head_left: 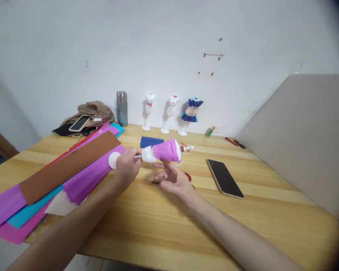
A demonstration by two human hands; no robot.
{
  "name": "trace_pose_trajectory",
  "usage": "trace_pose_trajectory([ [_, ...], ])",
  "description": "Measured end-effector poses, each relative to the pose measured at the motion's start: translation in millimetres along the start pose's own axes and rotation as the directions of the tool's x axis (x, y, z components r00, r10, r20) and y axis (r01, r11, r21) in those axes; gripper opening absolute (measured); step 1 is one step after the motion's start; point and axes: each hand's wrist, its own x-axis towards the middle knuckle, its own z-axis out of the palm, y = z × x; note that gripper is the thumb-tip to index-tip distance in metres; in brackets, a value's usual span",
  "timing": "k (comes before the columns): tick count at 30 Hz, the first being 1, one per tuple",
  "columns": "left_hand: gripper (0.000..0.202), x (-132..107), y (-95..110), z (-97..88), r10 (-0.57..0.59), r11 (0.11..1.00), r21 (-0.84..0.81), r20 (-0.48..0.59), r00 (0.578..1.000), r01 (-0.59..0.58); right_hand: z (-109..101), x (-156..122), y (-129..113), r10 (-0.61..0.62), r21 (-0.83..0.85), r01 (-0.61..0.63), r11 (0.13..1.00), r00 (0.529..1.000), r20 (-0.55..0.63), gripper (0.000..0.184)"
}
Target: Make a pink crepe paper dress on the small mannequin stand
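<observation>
My left hand [127, 167] is closed round the stand of a small white mannequin [148, 154], which lies on its side in the air above the table. Purple crepe paper [166, 149] wraps its torso, and a brown band [184, 148] circles its neck. The round white base [113, 160] sticks out to the left of that hand. Just under the purple wrap, my right hand [173, 180] is open with its fingers apart; whether a fingertip touches the paper I cannot tell. Red-handled scissors [188, 176] lie partly hidden behind the right hand.
Crepe paper sheets, a brown one [70, 165] on top, cover the table's left side. A folded blue piece [151, 142] lies behind the mannequin. Several stand-up items line the wall: a flask [122, 109], two white mannequins [149, 107] and a blue-dressed one [192, 111]. A phone [225, 178] lies right.
</observation>
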Motion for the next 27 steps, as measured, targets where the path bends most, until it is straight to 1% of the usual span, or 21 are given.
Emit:
trace_pose_trajectory([
  [2, 0.008, 1.2, 6.6, -1.2, -0.155, 0.987, -0.048, -0.012, 0.988, 0.154, 9.8, 7.8, 0.9, 0.013, -0.053, -0.014, 0.999, 1.000, -0.006, 0.092],
  [3, 0.008, 1.7, 9.9, -1.8, -0.230, 0.971, -0.075, -0.009, 0.973, 0.229, 15.6, 12.4, -0.7, 0.019, -0.094, -0.020, 0.995, 1.000, -0.012, 0.091],
  [5, 0.010, 2.0, 15.7, -2.5, -0.351, 0.927, -0.135, 0.014, 0.936, 0.350, 29.2, 22.6, -7.2, -0.011, -0.191, 0.005, 0.982, 0.999, -0.032, 0.078],
  [6, 0.011, 1.8, 17.8, -2.5, -0.395, 0.903, -0.171, 0.034, 0.918, 0.395, 36.6, 28.0, -11.0, -0.052, -0.240, 0.039, 0.970, 0.998, -0.047, 0.068],
  [8, 0.013, 0.5, 20.2, -1.7, -0.449, 0.857, -0.248, 0.075, 0.890, 0.453, 51.0, 38.8, -17.6, -0.147, -0.310, 0.109, 0.944, 0.984, -0.100, 0.050],
  [9, 0.015, -0.3, 20.3, -0.9, -0.463, 0.838, -0.280, 0.091, 0.882, 0.469, 57.4, 44.1, -20.0, -0.177, -0.324, 0.126, 0.938, 0.975, -0.133, 0.044],
  [12, 0.019, -3.2, 17.5, 2.4, -0.471, 0.816, -0.324, 0.108, 0.875, 0.479, 68.5, 59.5, -25.2, -0.205, -0.325, 0.130, 0.937, 0.956, -0.211, 0.042],
  [14, 0.015, -5.1, 14.1, 4.7, -0.429, 0.835, -0.329, 0.112, 0.896, 0.441, 66.9, 70.7, -30.5, -0.220, -0.348, 0.134, 0.928, 0.950, -0.222, 0.039],
  [15, 0.013, -6.3, 12.4, 5.8, -0.389, 0.852, -0.332, 0.115, 0.914, 0.405, 63.3, 76.6, -34.4, -0.236, -0.373, 0.143, 0.917, 0.947, -0.218, 0.036],
  [17, 0.021, -8.9, 9.5, 7.6, -0.298, 0.885, -0.334, 0.129, 0.946, 0.324, 52.0, 87.7, -44.4, -0.283, -0.432, 0.171, 0.885, 0.936, -0.211, 0.033],
  [19, 0.026, -11.7, 7.6, 8.6, -0.240, 0.904, -0.324, 0.158, 0.958, 0.279, 38.7, 95.2, -55.2, -0.353, -0.514, 0.203, 0.833, 0.911, -0.213, 0.034],
  [21, 0.025, -13.7, 6.6, 8.8, -0.229, 0.913, -0.300, 0.186, 0.956, 0.277, 27.6, 96.1, -63.0, -0.389, -0.611, 0.199, 0.766, 0.900, -0.195, 0.031],
  [23, 0.026, -14.2, 6.2, 8.1, -0.234, 0.914, -0.284, 0.213, 0.949, 0.289, 21.2, 91.0, -65.4, -0.409, -0.683, 0.188, 0.706, 0.895, -0.176, 0.028],
  [27, 0.024, -13.3, 6.1, 7.3, -0.241, 0.920, -0.246, 0.263, 0.934, 0.306, 18.6, 77.4, -59.1, -0.402, -0.741, 0.163, 0.652, 0.903, -0.155, 0.028],
])
